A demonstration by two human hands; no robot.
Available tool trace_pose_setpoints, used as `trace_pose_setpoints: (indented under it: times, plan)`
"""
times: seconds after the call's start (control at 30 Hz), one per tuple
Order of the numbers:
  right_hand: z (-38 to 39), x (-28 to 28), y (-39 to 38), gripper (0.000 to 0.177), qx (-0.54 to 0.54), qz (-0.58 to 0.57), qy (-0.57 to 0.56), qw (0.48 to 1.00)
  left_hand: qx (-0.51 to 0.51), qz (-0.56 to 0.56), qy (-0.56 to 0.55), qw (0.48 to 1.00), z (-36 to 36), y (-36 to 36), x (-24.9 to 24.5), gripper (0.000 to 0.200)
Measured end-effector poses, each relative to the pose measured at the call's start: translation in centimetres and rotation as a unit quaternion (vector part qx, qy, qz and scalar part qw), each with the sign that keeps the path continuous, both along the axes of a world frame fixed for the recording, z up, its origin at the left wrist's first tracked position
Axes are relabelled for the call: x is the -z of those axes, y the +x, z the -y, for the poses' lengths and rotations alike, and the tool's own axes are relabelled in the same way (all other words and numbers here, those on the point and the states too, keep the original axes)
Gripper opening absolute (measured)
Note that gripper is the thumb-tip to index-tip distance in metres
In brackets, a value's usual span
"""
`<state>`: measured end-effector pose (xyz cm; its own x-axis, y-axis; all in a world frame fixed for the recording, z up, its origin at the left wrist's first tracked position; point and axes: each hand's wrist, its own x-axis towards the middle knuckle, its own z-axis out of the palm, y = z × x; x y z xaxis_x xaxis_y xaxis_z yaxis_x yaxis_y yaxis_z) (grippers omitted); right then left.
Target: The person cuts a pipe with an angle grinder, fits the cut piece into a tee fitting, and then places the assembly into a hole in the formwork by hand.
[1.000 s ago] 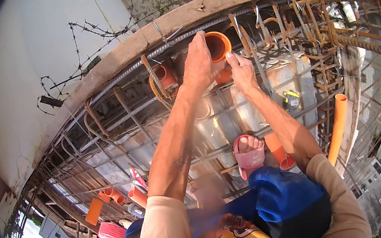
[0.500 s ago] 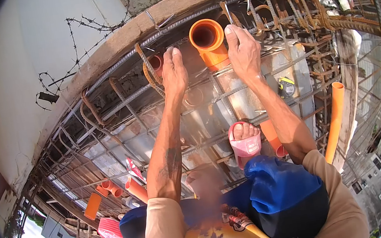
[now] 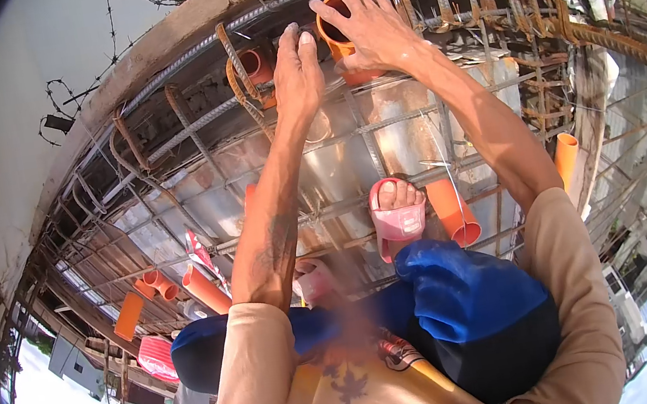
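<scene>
An orange pipe fitting stands with its round mouth facing up among the rebar near the concrete edge. My right hand lies across it with fingers spread over the mouth and the thumb lower on its side. To the left of the fitting is my left hand, its fingers stretched toward the concrete edge and holding nothing visible. Just left of that hand, an orange pipe end shows behind a bent rusty bar. Part of the fitting is hidden by my right hand.
A rebar grid crosses metal sheets below my hands. Pink slippers are on my feet. Cut orange pipes lie right and left, with another pipe farther right. Barbed wire hangs along the wall.
My right hand has moved from the fitting's right side to over its mouth, fingers spreading. My left hand has shifted slightly right and upward. The camera view has shifted too.
</scene>
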<state>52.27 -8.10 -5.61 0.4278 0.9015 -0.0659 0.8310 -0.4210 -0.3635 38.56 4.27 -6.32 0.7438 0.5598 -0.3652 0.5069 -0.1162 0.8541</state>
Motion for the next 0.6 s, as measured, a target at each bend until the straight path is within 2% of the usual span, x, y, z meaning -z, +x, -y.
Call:
trace_pose_setpoints:
  times: [0.03, 0.13, 0.2, 0.27, 0.3, 0.4, 0.43, 0.6]
  plan:
    - [0.1, 0.6, 0.0, 0.091, -0.003, 0.004, 0.001, 1.000, 0.029, 0.006, 0.061, 0.998, 0.1, -1.3, -0.7, 0.062]
    - [-0.2, 1.3, 0.0, 0.082, -0.012, 0.049, -0.008, 0.999, 0.039, -0.038, 0.054, 0.997, -0.2, -3.5, -0.4, 0.061]
    - [-0.3, 1.8, -0.5, 0.080, 0.007, 0.075, 0.012, 0.997, 0.042, -0.022, 0.051, 0.998, -0.6, -2.9, -0.6, 0.061]
    - [-0.3, 1.8, -0.4, 0.080, 0.021, 0.080, 0.030, 0.996, 0.041, 0.008, 0.027, 0.999, -0.6, -0.5, -1.1, 0.060]
    - [-0.4, 2.2, -0.5, 0.080, 0.029, 0.075, 0.029, 0.996, 0.033, 0.033, 0.049, 0.998, -0.6, 0.7, -0.9, 0.059]
    - [-0.7, 2.6, -0.1, 0.089, 0.032, 0.060, 0.033, 0.997, -0.001, 0.017, 0.011, 1.000, 0.0, 4.2, -1.1, 0.056]
    - [-0.7, 2.3, 0.0, 0.089, 0.034, 0.048, 0.031, 0.998, 0.003, -0.022, 0.024, 0.999, 0.3, 5.0, -1.2, 0.051]
    - [-0.8, 1.9, -0.3, 0.089, 0.056, 0.021, 0.030, 0.998, 0.004, 0.012, 0.015, 1.000, -0.5, 5.2, 0.4, 0.042]
